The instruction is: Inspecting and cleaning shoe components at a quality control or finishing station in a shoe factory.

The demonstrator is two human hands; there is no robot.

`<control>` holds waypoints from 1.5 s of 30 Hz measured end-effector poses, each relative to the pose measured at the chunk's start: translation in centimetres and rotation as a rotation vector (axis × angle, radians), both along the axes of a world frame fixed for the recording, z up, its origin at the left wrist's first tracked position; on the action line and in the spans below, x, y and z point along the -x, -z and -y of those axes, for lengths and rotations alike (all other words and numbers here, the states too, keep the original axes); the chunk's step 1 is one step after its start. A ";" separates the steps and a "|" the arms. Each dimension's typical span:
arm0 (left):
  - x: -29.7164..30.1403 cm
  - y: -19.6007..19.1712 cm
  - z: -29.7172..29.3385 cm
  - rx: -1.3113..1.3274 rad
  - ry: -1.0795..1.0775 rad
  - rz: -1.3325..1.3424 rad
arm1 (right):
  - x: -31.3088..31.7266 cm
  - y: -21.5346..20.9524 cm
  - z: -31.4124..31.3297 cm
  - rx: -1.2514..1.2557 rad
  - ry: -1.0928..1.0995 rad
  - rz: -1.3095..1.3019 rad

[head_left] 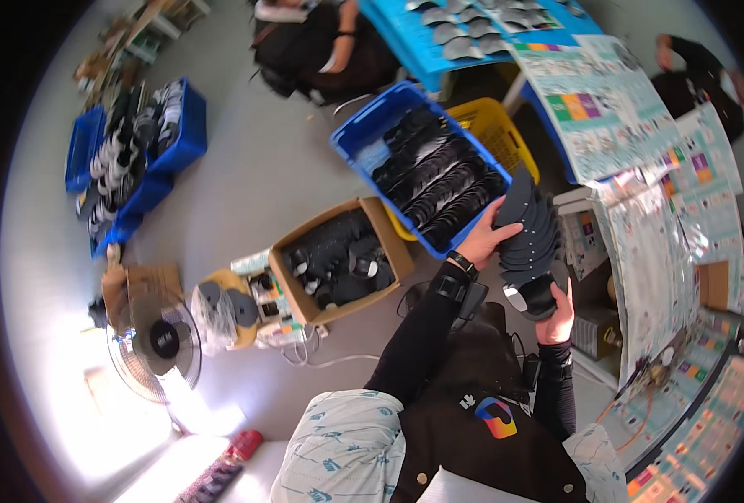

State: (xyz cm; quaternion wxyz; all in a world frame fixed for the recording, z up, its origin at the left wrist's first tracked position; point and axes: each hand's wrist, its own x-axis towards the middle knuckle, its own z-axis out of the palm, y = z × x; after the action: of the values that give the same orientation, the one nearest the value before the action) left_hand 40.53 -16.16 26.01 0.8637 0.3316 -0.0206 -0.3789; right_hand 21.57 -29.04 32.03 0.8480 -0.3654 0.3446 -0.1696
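A fanned stack of dark grey curved pieces [527,226], overlapping like scales and with small pale dots on them, is held between my two hands. My left hand [483,239] grips the upper left side of the stack, with the thumb and a finger lying over it. At the lower right end my right hand [557,317] is closed round the stack, beside a black piece with a white patch. Just beyond my left hand, a blue crate [347,155] holds rows of similar black curved pieces [439,172]. The kind of piece cannot be told for certain.
A cardboard box [395,239] of dark pieces stands left of my arms, near a fan [156,348]. A yellow crate [498,134] sits behind the blue one. Paper-covered tables [590,101] line the right. Blue crates [179,126] stand far left. Other people [322,59] work nearby.
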 end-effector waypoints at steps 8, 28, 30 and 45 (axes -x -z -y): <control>5.5 -0.9 17.8 -0.165 0.388 0.220 | 9.4 1.7 10.1 0.029 0.219 0.176; -1.4 7.9 64.2 -0.692 0.695 0.448 | 1.2 20.4 46.3 1.149 0.232 -0.505; -4.1 10.3 64.8 -0.729 0.551 0.658 | -2.4 18.5 47.7 0.528 0.408 -0.268; 0.1 10.8 58.5 -1.183 0.029 1.434 | -13.5 21.2 54.7 0.630 0.168 -0.958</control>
State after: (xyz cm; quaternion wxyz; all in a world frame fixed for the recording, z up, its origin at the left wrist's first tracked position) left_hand 40.40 -74.67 15.24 0.3300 0.8729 -0.3569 -0.0428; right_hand 35.03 -83.71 10.82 0.4311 -0.6077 0.6508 -0.1464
